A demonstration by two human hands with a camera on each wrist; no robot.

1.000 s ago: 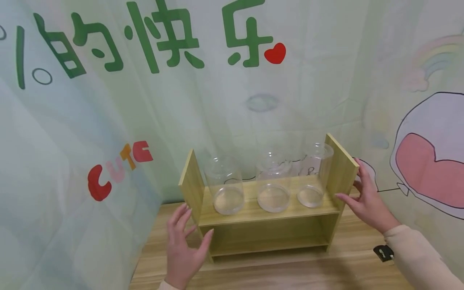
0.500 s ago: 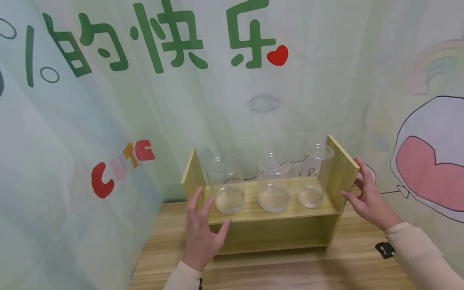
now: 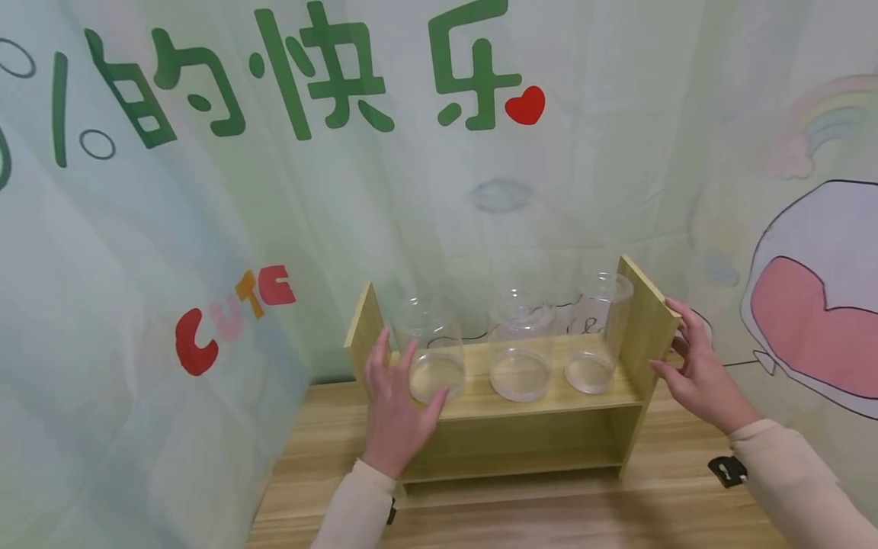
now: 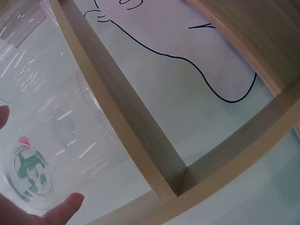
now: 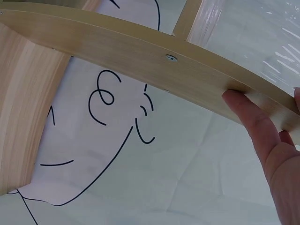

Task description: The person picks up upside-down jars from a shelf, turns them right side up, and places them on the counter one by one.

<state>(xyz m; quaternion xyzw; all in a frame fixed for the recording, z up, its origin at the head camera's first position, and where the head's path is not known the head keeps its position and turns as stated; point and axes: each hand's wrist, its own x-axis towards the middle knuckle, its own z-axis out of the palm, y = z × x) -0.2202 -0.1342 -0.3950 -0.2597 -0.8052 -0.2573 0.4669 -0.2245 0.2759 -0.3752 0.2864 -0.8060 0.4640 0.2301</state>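
Three clear round jars stand on the upper board of a small wooden shelf (image 3: 480, 412) in the head view: a left jar (image 3: 437, 335), a middle jar (image 3: 521, 351) and a right jar (image 3: 595, 335). My left hand (image 3: 394, 412) is in front of the left jar, thumb and fingers spread apart. In the left wrist view, that jar (image 4: 65, 122) lies between the thumb and a fingertip; contact cannot be told. My right hand (image 3: 696, 374) grips the shelf's right side panel (image 3: 648, 328). One finger (image 5: 253, 115) presses its outer face in the right wrist view.
The shelf stands on a wood-grain table (image 3: 507, 518). Behind and to the left hangs a printed cloth (image 3: 583, 191) with green characters and drawings. A small black item (image 3: 727, 471) is beside my right sleeve.
My left hand has moved right and up, from beside the shelf's left end to in front of the left jar. The right hand keeps its grip on the side panel.
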